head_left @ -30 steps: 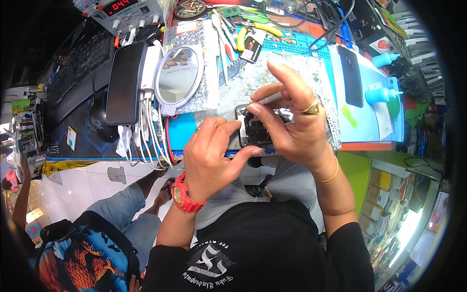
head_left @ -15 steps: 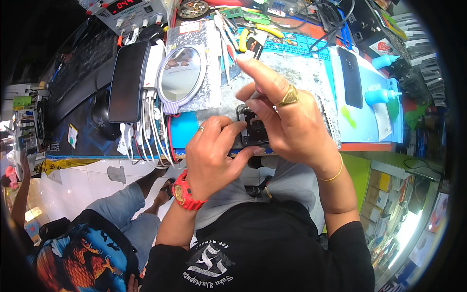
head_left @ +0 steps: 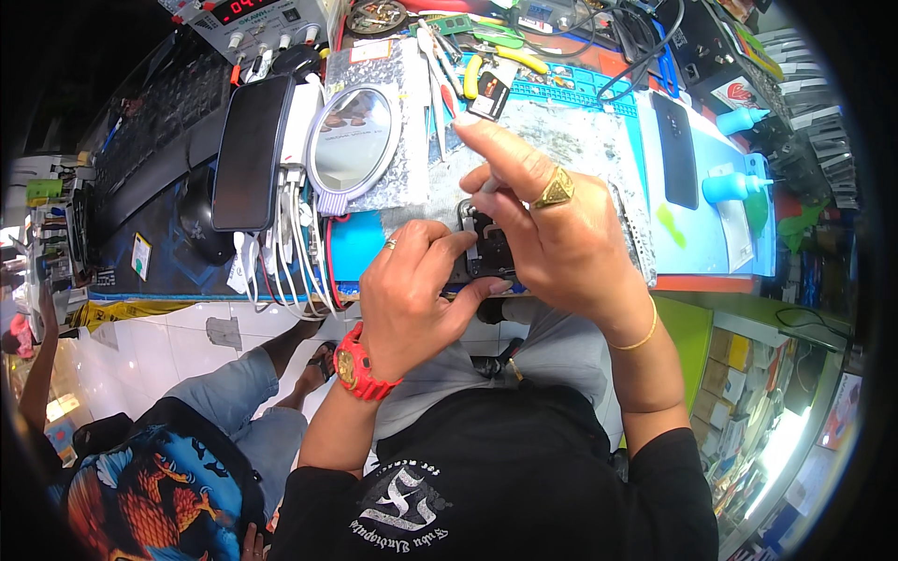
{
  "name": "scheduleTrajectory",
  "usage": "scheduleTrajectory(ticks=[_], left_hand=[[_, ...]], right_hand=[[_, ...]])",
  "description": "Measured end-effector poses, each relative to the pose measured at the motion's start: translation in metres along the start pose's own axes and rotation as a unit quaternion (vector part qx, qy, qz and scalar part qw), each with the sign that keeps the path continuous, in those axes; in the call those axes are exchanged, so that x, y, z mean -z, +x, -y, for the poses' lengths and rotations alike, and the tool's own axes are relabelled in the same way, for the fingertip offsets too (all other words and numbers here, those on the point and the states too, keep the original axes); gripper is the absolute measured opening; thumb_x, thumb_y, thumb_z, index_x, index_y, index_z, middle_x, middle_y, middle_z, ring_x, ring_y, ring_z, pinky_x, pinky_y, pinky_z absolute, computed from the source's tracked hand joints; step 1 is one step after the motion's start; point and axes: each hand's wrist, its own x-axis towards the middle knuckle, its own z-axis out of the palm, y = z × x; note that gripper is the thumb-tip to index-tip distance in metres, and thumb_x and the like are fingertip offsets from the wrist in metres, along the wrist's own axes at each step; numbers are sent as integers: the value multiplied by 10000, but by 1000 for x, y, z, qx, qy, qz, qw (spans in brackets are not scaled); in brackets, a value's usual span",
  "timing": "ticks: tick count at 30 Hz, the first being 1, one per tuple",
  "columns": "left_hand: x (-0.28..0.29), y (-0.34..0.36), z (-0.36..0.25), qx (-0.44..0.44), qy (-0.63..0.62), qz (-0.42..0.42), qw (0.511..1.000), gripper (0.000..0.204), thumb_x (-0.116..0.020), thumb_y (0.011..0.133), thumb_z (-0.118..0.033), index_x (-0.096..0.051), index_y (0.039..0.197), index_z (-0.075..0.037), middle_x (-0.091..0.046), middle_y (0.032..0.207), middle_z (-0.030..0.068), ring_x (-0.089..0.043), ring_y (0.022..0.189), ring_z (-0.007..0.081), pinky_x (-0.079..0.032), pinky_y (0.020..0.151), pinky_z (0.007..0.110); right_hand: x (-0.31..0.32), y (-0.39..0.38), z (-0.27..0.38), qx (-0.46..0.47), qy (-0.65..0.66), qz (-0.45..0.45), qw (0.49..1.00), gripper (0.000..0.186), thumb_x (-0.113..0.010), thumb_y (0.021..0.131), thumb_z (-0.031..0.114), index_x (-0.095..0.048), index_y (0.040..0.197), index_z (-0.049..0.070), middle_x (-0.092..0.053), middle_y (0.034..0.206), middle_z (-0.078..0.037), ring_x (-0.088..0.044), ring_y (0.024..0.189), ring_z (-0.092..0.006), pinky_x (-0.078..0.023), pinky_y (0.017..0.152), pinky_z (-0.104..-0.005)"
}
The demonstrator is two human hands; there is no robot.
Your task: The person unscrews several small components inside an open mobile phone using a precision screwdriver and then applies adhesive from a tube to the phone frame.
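An opened phone [head_left: 490, 245] with dark inner parts exposed lies at the near edge of the bench. My left hand [head_left: 416, 280] grips its left side, fingertips on the upper side and thumb along the near edge. Over the phone's right part is my right hand [head_left: 566, 229], its thumb and bent fingers pinching a small grey tool [head_left: 490, 185]. The index finger stretches up and away from that pinch. Most of the tool is hidden by the fingers, so its kind cannot be made out. My right hand also covers part of the phone.
Left of my hands are a round mirror [head_left: 353, 140], a dark phone [head_left: 253, 154] and white cables [head_left: 301, 224]. Tweezers [head_left: 436, 89] and yellow-handled pliers [head_left: 472, 75] lie beyond. Rightward are another phone [head_left: 675, 150] and a blue bottle [head_left: 734, 187]. A person [head_left: 178, 467] sits at left.
The view has shifted slightly. Both hands stay at the opened phone almost unmoved, and slightly more of the grey tool shows between my right fingers.
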Motion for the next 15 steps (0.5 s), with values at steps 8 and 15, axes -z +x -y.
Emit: scheduleTrajectory(ticks=[8,15], left_hand=[[0,-2,1,4,-7,-6,1000,504,-979,703,-280,-759,1083,-34,-673,978,105,-678,837,307,-543,705,409],[-1,-1,0,1,-8,-15,1000,551,-1006,662,-295,-767,1085,-34,-676,978,109,-681,822,298,-547,704,397]], right_hand=[[-4,-5,-3,-61,64,-31,996,687,-758,878,-78,-551,1525,29,-774,1097,-169,-782,837,-305,-633,757,-402],[6,-14,-27,-113,108,-161,974,690,-741,950,-114,-484,1579,6,-731,1049,-97,-774,910,-148,-633,790,-282]])
